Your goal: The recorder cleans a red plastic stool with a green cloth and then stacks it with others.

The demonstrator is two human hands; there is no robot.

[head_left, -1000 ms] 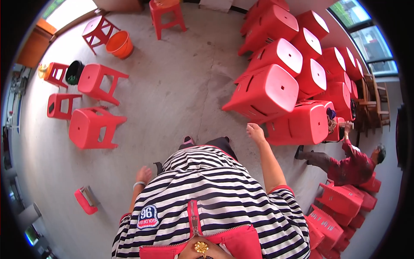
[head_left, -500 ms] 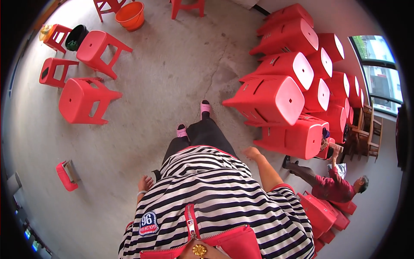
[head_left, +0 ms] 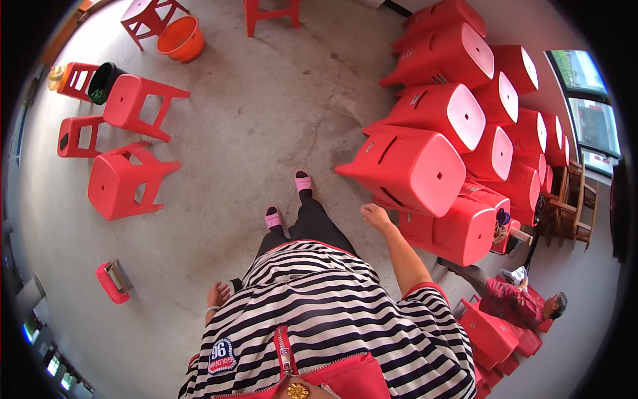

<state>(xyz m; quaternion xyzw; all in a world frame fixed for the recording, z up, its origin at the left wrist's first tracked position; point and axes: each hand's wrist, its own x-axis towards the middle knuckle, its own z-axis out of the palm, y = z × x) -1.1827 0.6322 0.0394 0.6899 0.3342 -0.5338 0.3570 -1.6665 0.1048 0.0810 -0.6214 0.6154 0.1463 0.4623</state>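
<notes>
My right hand [head_left: 375,215] hangs out from my body at the end of a bent, bare arm. Its fingers are loosely curled and apart, and I see nothing in it. It is nearest to a red plastic stool [head_left: 415,169] lying on its side at the front of the stacked rows. At my left hip, my left hand [head_left: 217,294] hangs relaxed with loose fingers, holding nothing visible. A pale band circles that wrist. My feet, in pink slippers [head_left: 303,180], stand one ahead of the other on the concrete floor [head_left: 226,143].
Stacked red stools [head_left: 438,113] lie sideways along the right wall, below a window [head_left: 588,110]. Wooden chairs [head_left: 575,203] stand behind them. A person in red [head_left: 515,302] sits at the lower right. More stools [head_left: 123,179], an orange bucket [head_left: 181,40] and a black bucket [head_left: 104,81] are at left.
My right hand has swung forward, away from my body. My feet have shifted in view as I walk. The person in red has lowered a raised hand toward a silvery package.
</notes>
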